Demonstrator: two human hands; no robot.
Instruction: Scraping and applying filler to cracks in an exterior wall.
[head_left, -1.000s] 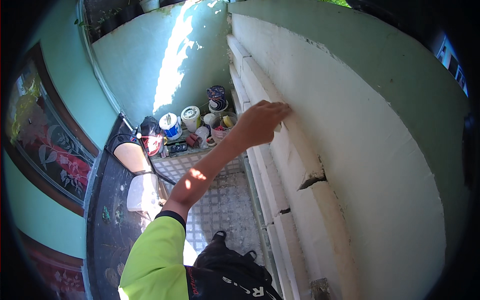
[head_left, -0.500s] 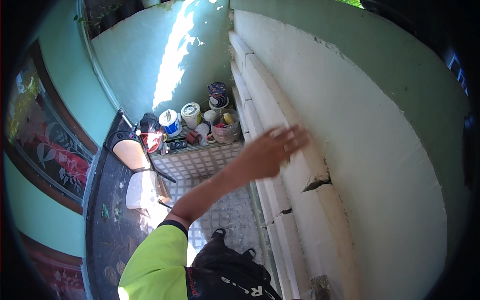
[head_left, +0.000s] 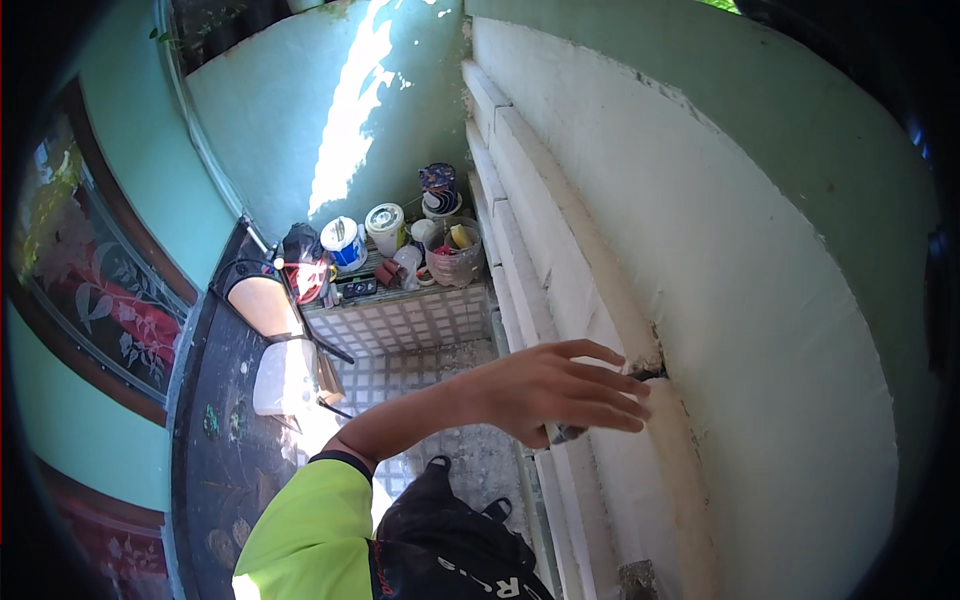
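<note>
The left hand [head_left: 560, 394] is right of the middle of the frame, over the long white ledge [head_left: 682, 480]. Its fingers are spread apart. They hide part of the dark crack [head_left: 655, 374], and I can't tell if they touch the ledge. The palm is hidden, so I can't tell if it grips something. The ledge runs off the bottom edge.

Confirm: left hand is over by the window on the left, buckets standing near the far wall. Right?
Wrong side: in the head view, the left hand is out at the pale ledge on the right. The buckets do stand near the far wall.
</note>
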